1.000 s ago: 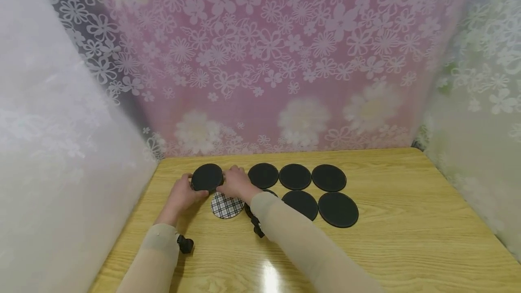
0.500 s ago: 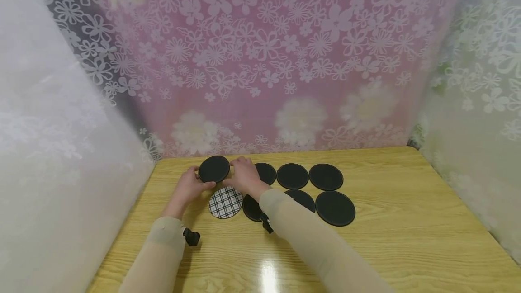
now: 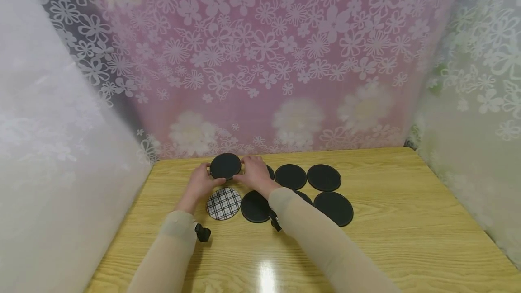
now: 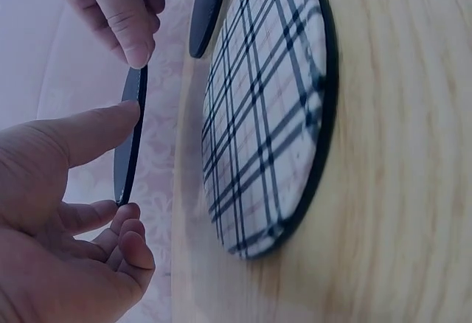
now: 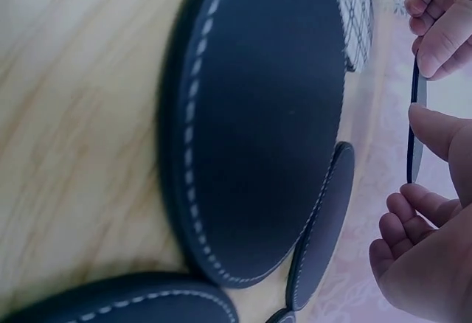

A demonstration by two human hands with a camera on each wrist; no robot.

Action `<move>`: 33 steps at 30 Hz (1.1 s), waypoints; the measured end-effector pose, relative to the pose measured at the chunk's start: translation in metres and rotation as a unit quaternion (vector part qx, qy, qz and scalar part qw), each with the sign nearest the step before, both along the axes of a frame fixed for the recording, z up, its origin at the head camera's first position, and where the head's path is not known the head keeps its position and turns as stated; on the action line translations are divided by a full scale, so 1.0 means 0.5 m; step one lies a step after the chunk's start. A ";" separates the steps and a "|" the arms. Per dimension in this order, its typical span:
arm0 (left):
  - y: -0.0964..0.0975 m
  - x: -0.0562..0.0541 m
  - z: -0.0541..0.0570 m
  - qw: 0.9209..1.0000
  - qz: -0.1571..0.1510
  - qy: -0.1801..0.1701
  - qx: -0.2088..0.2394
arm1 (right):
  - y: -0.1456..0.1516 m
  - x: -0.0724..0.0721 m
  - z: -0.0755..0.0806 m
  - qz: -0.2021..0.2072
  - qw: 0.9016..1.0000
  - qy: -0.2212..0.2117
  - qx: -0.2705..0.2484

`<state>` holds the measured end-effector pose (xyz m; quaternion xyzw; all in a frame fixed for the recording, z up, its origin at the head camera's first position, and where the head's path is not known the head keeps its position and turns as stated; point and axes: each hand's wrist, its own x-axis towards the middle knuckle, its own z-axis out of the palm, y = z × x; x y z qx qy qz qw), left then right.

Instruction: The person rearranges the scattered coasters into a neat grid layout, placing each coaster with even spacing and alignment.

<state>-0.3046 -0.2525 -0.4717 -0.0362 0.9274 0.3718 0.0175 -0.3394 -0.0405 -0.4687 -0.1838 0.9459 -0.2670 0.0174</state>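
A black round coaster [image 3: 225, 166] is held between both hands, raised off the table behind the plaid coaster. My left hand [image 3: 201, 182] pinches its left edge, thumb in front, as the left wrist view shows with the coaster [image 4: 131, 139] seen nearly edge-on. On the opposite edge, my right hand [image 3: 256, 174] pinches it between thumb and fingers. The white-and-black plaid coaster [image 3: 224, 203] lies flat on the table just in front of the hands. Beside it sits another black coaster [image 3: 255, 206] with pale stitching round its rim, under the right forearm.
Several more black coasters lie in two rows to the right, including a back one [image 3: 291, 177] and a front one [image 3: 333, 209]; the right hand and sleeve cover parts of some. Flower-patterned curtains [image 3: 252, 58] enclose the wooden table [image 3: 407, 238] at the back and sides.
Both hands have carried the black coaster to the right and slightly farther back. More of the plaid coaster and the black one beside it now shows.
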 end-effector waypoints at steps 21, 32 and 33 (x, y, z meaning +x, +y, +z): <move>0.027 -0.016 -0.040 0.999 -0.006 -0.011 -0.030 | 0.020 -0.018 -0.036 0.011 0.998 -0.021 0.053; 0.027 -0.017 -0.044 0.999 -0.003 -0.012 -0.052 | 0.022 -0.023 -0.046 0.021 0.996 -0.003 0.084; 0.027 -0.018 -0.045 0.999 -0.002 -0.016 -0.051 | 0.021 -0.022 -0.047 0.022 0.996 -0.001 0.089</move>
